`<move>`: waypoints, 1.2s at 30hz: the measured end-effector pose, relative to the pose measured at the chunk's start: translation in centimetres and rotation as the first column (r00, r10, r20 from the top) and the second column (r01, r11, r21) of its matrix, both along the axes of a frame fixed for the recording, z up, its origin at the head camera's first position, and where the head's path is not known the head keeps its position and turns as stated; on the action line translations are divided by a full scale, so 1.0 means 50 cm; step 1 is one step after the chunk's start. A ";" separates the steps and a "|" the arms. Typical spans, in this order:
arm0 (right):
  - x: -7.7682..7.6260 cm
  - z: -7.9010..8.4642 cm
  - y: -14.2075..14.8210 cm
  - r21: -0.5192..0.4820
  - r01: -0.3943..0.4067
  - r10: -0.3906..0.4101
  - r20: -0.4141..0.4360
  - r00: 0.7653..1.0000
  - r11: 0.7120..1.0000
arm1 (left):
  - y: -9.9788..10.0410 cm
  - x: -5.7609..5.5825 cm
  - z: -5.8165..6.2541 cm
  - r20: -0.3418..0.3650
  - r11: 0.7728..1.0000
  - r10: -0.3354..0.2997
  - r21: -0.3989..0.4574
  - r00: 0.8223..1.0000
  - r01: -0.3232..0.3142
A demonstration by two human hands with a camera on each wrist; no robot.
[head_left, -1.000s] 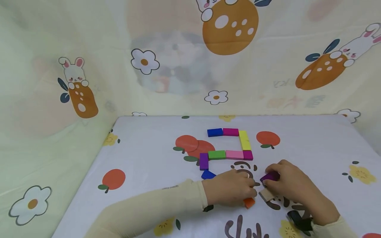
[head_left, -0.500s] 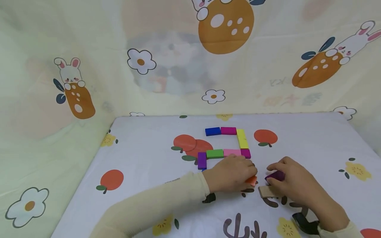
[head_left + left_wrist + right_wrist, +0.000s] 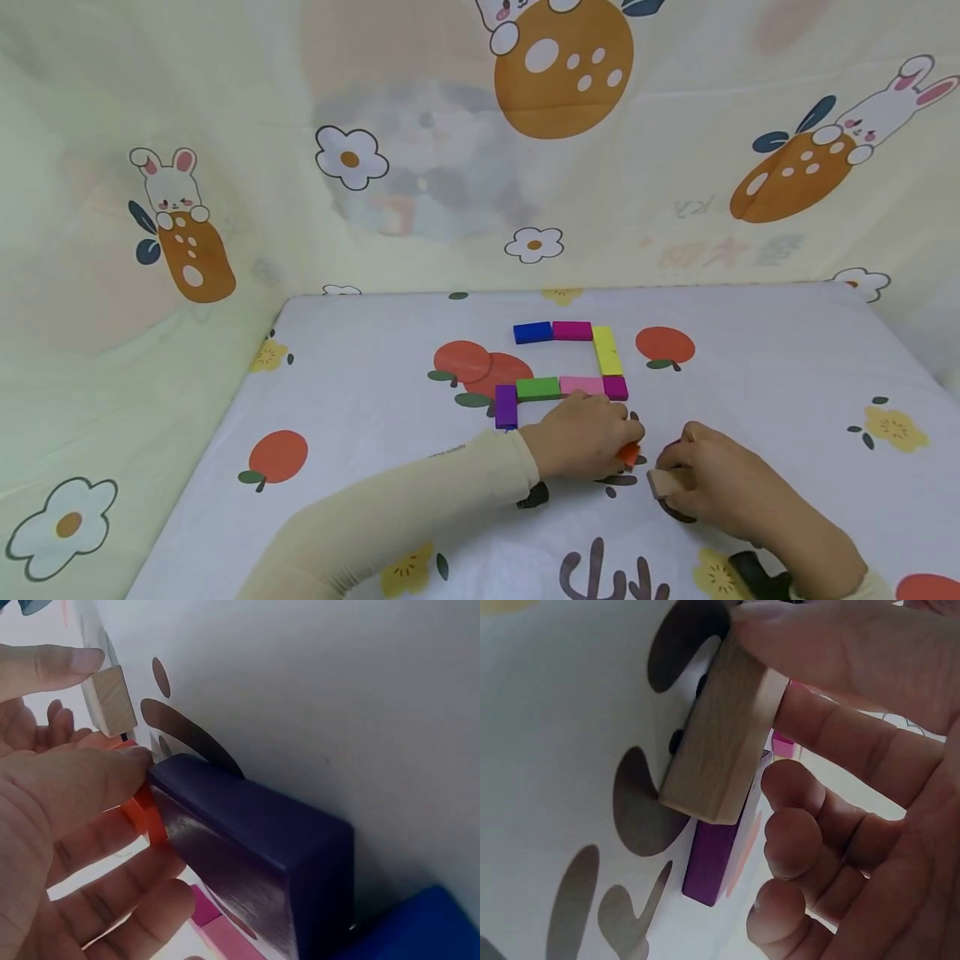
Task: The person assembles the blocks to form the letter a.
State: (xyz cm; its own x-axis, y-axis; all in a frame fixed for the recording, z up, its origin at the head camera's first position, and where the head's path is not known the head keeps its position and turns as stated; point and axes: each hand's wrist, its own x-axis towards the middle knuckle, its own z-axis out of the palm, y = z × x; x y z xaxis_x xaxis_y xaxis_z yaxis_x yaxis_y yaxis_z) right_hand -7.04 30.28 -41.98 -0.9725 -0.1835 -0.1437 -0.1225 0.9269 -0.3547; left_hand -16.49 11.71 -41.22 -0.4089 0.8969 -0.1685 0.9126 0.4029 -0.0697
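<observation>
My left hand (image 3: pixel 581 436) holds an orange block (image 3: pixel 628 454) between thumb and fingers. Beside its thumb, in the left wrist view, lies a dark purple block (image 3: pixel 240 825), with a blue block (image 3: pixel 431 930) at its far end; the hand and sleeve mostly hide both in the head view. My right hand (image 3: pixel 723 483) pinches a plain wooden block (image 3: pixel 667 482), its thumb on one face. Just behind that, a purple block (image 3: pixel 711 859) shows in the right wrist view. A short gap separates the orange and wooden blocks.
Beyond the hands runs a bent line of blocks: blue (image 3: pixel 532 332), magenta (image 3: pixel 572 331), yellow (image 3: pixel 607 350), a second magenta (image 3: pixel 616 387), pink (image 3: pixel 582 385), green (image 3: pixel 537 389) and purple (image 3: pixel 506 407). A printed cloth (image 3: pixel 360 350) covers the table; a fabric wall (image 3: pixel 427 267) rises behind.
My left hand has moved away from me, toward the block line, with the orange block. My right hand has shifted from the purple block onto the wooden one. The head view has shifted slightly.
</observation>
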 end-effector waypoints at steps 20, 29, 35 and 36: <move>-0.079 0.041 -0.010 -0.197 0.206 -0.226 -0.084 0.970 0.959 | -0.009 -0.005 -0.013 0.092 0.995 0.079 0.059 0.993 -0.085; -0.120 0.029 -0.042 -0.216 0.290 -0.287 0.046 0.957 0.932 | -0.022 -0.002 -0.009 0.102 0.991 0.092 0.089 0.991 -0.101; -0.128 0.016 -0.052 -0.211 0.318 -0.309 0.078 0.948 0.924 | -0.030 0.000 -0.008 0.097 0.988 0.118 0.092 0.988 -0.127; -0.129 0.014 -0.054 -0.208 0.320 -0.310 0.081 0.947 0.924 | -0.032 0.000 -0.008 0.097 0.987 0.121 0.094 0.988 -0.130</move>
